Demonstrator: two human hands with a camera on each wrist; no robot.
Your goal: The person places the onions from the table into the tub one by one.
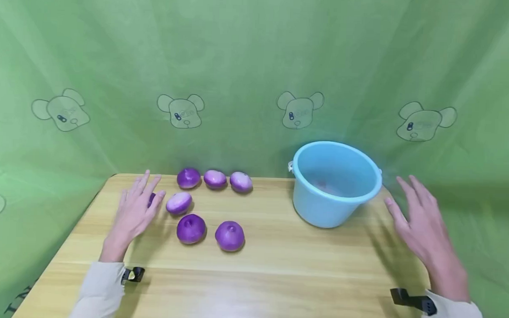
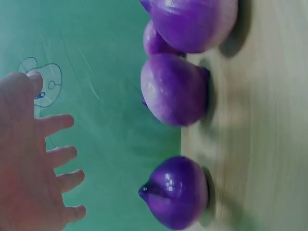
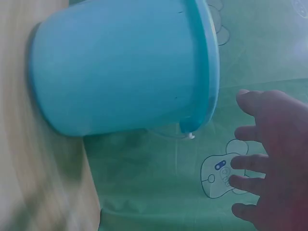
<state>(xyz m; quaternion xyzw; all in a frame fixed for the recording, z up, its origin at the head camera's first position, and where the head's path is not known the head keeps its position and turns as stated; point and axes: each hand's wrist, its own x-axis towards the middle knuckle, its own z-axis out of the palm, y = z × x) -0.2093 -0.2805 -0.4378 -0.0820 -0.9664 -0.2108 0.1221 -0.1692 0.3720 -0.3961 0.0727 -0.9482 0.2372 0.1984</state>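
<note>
Several purple onions lie on the left part of the wooden table. My left hand (image 1: 132, 210) hovers beside them with its fingers spread and nothing in it. It partly covers one dark onion (image 1: 151, 200); a paler onion (image 1: 179, 203) lies just right of the thumb. In the left wrist view the hand (image 2: 26, 159) is apart from the glossy onions (image 2: 175, 192). A light blue bucket (image 1: 322, 210) stands upright at the back right. To its right, my right hand (image 1: 422, 225) hangs in the air, fingers extended and holding nothing, apart from the bucket wall (image 3: 115, 72).
Three onions line the table's back edge, among them a dark one (image 1: 188, 178). Nearer the front sit two more, a dark onion (image 1: 191, 229) and a rounder onion (image 1: 230, 236). A green curtain (image 1: 249, 60) with mouse faces hangs behind the table (image 1: 275, 290).
</note>
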